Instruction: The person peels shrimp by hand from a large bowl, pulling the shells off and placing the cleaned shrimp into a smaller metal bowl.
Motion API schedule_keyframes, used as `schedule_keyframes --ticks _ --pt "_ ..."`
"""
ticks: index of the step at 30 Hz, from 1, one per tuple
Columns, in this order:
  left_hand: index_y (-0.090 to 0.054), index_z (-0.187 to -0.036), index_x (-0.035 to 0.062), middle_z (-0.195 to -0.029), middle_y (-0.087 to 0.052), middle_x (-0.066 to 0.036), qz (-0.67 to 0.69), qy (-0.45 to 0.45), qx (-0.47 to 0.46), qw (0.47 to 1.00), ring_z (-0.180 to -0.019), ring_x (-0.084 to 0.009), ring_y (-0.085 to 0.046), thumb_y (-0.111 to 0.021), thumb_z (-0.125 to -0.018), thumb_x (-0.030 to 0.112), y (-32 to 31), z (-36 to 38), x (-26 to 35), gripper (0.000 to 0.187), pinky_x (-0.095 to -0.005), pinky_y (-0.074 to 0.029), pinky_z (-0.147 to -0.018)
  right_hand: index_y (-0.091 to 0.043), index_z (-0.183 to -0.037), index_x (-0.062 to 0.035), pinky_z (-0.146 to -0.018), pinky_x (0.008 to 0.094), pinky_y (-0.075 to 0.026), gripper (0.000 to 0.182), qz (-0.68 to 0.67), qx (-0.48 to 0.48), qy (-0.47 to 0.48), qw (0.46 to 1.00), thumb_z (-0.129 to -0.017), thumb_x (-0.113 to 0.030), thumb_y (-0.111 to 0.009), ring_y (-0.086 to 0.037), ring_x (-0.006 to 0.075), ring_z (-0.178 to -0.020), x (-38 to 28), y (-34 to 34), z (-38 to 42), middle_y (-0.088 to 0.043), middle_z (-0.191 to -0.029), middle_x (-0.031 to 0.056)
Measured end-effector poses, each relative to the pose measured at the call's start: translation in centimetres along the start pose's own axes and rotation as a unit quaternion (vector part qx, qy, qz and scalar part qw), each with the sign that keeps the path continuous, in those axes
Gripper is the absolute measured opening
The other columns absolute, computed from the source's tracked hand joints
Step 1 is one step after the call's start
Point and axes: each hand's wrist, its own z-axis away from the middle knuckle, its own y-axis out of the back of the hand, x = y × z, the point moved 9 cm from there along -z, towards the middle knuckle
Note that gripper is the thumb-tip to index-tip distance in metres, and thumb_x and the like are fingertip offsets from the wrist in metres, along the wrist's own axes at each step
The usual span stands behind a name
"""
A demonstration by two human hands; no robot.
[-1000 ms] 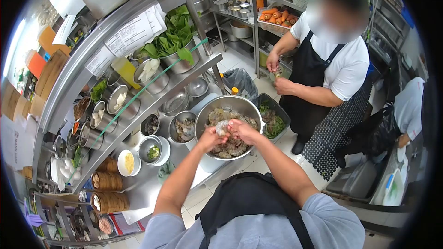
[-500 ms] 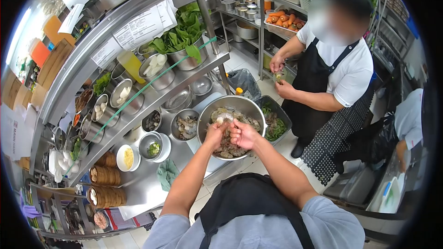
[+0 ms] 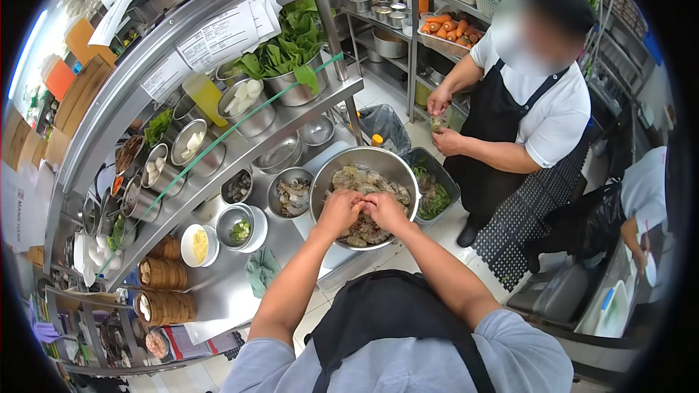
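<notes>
A large steel bowl [image 3: 317, 188] holds many grey-brown shrimp [image 3: 370, 177]. Over its middle, my left hand [image 3: 342, 211] and my right hand [image 3: 384, 211] meet with their fingertips pinched together. Whatever is between the fingers is too small and hidden to name. Left of the large bowl stands a smaller steel bowl with shrimp [image 3: 294, 196]. Farther left are a small bowl of dark pieces [image 3: 237, 186], a steel bowl with chopped greens [image 3: 240, 231] and a white bowl with yellow bits [image 3: 199, 244].
A co-worker [image 3: 524, 109] in a black apron stands across at the right, a small item in their hands. A dark tub of greens [image 3: 434, 193] sits beside the large bowl. Green cloth [image 3: 262, 272], bamboo steamers [image 3: 166, 307] and a shelf of containers [image 3: 255, 125] are at the left.
My hands have turned knuckles up and come closer together over the bowl. The pale shrimp seen at my fingertips earlier is now hidden. The distant person's arm at the right has shifted.
</notes>
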Motion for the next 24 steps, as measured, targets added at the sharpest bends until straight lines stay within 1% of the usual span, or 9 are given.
schedule_keyframes --ticks 5,7,11,12,14,19,21,22,24 --pt "-0.071 -0.096 0.0007 -0.084 -0.070 -0.016 0.028 0.012 0.081 0.996 -0.075 -0.0327 -0.067 -0.067 -0.087 0.012 -0.1 0.8 -1.7 0.015 -0.0405 -0.052 -0.069 -0.070 -0.096 -0.0045 -0.070 0.0443 -0.051 0.015 0.003 0.025 0.029 0.999 -0.086 -0.015 -0.065 -0.065 0.0370 -0.075 -0.4 -0.3 -0.1 -0.068 -0.078 0.0147" --pt "-0.071 -0.095 0.0024 -0.084 -0.069 -0.019 0.136 0.152 0.079 0.976 -0.076 -0.0350 -0.067 -0.062 -0.090 0.010 -1.1 1.2 -5.1 0.012 -0.0438 -0.051 -0.070 -0.070 -0.097 -0.0054 -0.071 0.0452 -0.051 0.016 0.060 0.037 0.063 0.996 -0.085 -0.016 -0.066 -0.065 0.0379 -0.077 -1.1 -0.1 0.2 -0.068 -0.080 0.0144" --pt "-0.068 -0.098 0.0012 -0.080 -0.068 -0.004 0.286 0.199 -0.041 0.936 -0.066 -0.0114 -0.060 -0.062 -0.095 0.010 -3.2 0.9 -7.8 0.011 -0.0276 -0.050 -0.064 -0.069 -0.096 -0.0055 -0.074 0.0455 -0.051 0.018 0.108 0.018 0.123 0.986 -0.085 -0.020 -0.067 -0.064 0.0369 -0.083 -1.5 -0.6 -0.2 -0.066 -0.088 0.0126" --pt "-0.068 -0.098 0.0012 -0.080 -0.068 -0.004 0.285 0.201 -0.039 0.936 -0.066 -0.0114 -0.060 -0.062 -0.095 0.010 -2.5 1.0 -8.1 0.011 -0.0276 -0.050 -0.064 -0.069 -0.096 -0.0055 -0.076 0.0456 -0.050 0.019 0.099 -0.012 0.122 0.987 -0.084 -0.021 -0.068 -0.064 0.0363 -0.085 -1.5 -0.9 -0.4 -0.065 -0.090 0.0123" --pt "-0.065 -0.100 0.0031 -0.083 -0.064 0.001 0.511 0.258 -0.158 0.804 -0.071 -0.0077 -0.058 -0.063 -0.096 0.010 -4.2 2.1 -7.8 0.009 -0.0217 -0.049 -0.066 -0.069 -0.096 -0.0061 -0.076 0.0452 -0.050 0.019 0.088 -0.054 0.151 0.983 -0.085 -0.022 -0.068 -0.063 0.0362 -0.086 -1.8 -0.9 -0.7 -0.065 -0.089 0.0121" --pt "-0.064 -0.099 0.0041 -0.087 -0.063 -0.001 0.605 0.259 -0.226 0.718 -0.076 -0.0069 -0.058 -0.066 -0.094 0.010 -4.5 3.7 -7.8 0.009 -0.0208 -0.050 -0.069 -0.066 -0.095 -0.0022 -0.071 0.0399 -0.047 0.022 0.081 -0.178 0.183 0.963 -0.091 -0.024 -0.065 -0.058 0.0321 -0.075 -1.9 -2.2 -0.5 -0.059 -0.082 0.0115" --pt "-0.063 -0.102 0.0044 -0.087 -0.064 -0.001 0.650 0.233 -0.254 0.678 -0.076 -0.0072 -0.058 -0.066 -0.093 0.010 -4.6 3.9 -6.8 0.011 -0.0206 -0.050 -0.069 -0.062 -0.090 0.0005 -0.070 0.0379 -0.045 0.030 0.007 -0.208 0.145 0.967 -0.096 -0.029 -0.061 -0.056 0.0275 -0.074 -1.2 -2.8 -0.4 -0.057 -0.080 0.0117" --pt "-0.063 -0.103 0.0043 -0.087 -0.063 -0.001 0.622 0.263 -0.236 0.699 -0.076 -0.0078 -0.058 -0.066 -0.093 0.010 -4.9 4.0 -6.9 0.011 -0.0210 -0.050 -0.069 -0.062 -0.090 0.0005 -0.070 0.0379 -0.045 0.030 0.007 -0.207 0.145 0.968 -0.096 -0.029 -0.061 -0.056 0.0275 -0.074 -1.1 -2.7 -0.3 -0.057 -0.080 0.0117" --pt "-0.064 -0.102 0.0041 -0.086 -0.064 -0.001 0.623 0.262 -0.204 0.708 -0.075 -0.0082 -0.058 -0.066 -0.093 0.010 -4.7 3.3 -6.5 0.011 -0.0216 -0.050 -0.069 -0.061 -0.089 0.0020 -0.072 0.0361 -0.045 0.036 -0.111 -0.277 -0.045 0.953 -0.098 -0.032 -0.059 -0.055 0.0225 -0.078 2.0 -4.1 0.1 -0.056 -0.082 0.0121"
